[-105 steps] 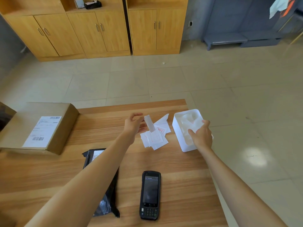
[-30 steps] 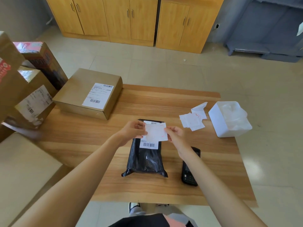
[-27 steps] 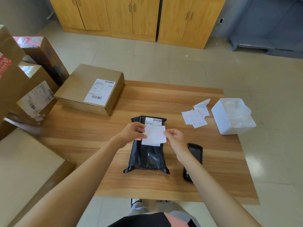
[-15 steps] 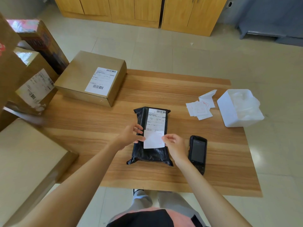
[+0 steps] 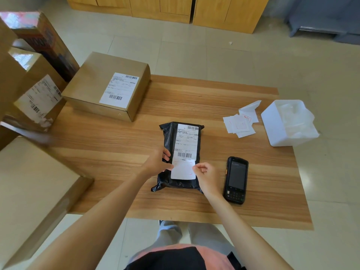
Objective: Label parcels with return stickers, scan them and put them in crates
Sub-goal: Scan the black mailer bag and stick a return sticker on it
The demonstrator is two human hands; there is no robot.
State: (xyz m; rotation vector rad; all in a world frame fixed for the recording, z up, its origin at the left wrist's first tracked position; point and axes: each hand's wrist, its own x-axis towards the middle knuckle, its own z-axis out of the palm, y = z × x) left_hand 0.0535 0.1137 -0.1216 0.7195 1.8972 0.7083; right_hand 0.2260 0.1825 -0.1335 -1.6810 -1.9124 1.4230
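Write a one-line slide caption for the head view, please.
Both hands, left and right, hold a white return sticker on a black parcel, handheld scanner beside it.

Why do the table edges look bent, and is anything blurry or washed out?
Head view: the wide-angle lens bows the table edges; the stacked boxes at left smear with blur; the white tub is nearly overexposed; the black parcel and its label stay fairly sharp.

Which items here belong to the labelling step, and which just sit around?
In use: return sticker, pinched by left hand and right hand; black parcel; scanner; spare stickers.
Idle: labelled box; white tub; stacked cartons.
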